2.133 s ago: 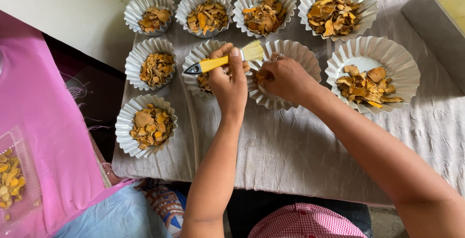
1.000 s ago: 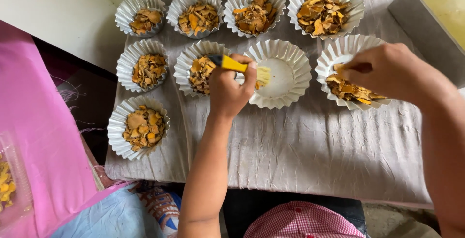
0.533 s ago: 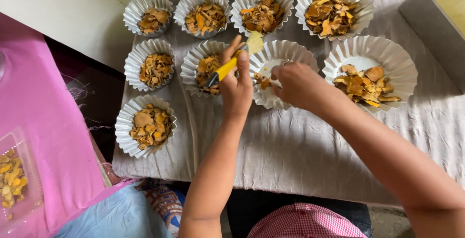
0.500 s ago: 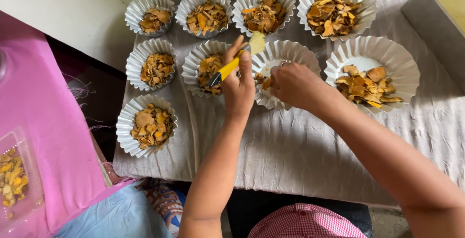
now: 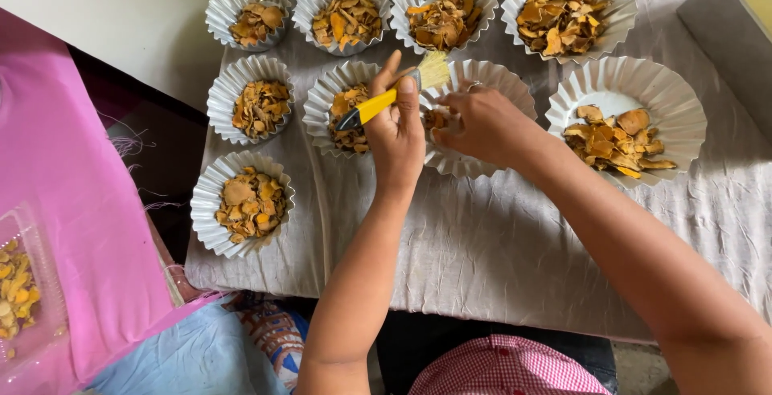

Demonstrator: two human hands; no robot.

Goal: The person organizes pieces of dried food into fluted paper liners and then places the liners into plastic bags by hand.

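My left hand [image 5: 400,128] grips a small brush with a yellow and black handle [image 5: 371,107], its pale bristles [image 5: 433,70] pointing up and to the right over the middle fluted foil cup [image 5: 505,83]. My right hand [image 5: 481,122] reaches into that same cup and pinches some orange-brown dried slices at its left side; my hands hide most of what the cup contains. Just left of the brush stands another foil cup of dried slices [image 5: 344,106]. To the right is a larger cup [image 5: 619,118] with a loose heap of slices.
Several more foil cups of dried slices stand on a creased grey cloth [image 5: 498,242], in a back row and down the left side. A pink cloth [image 5: 72,226] and a clear tray [image 5: 24,298] with slices lie at left. A grey box edge [image 5: 732,33] is at right.
My right hand went out to the right-hand cup, came back with slices and now rests in the middle cup. The brush tilted upward in my left hand.
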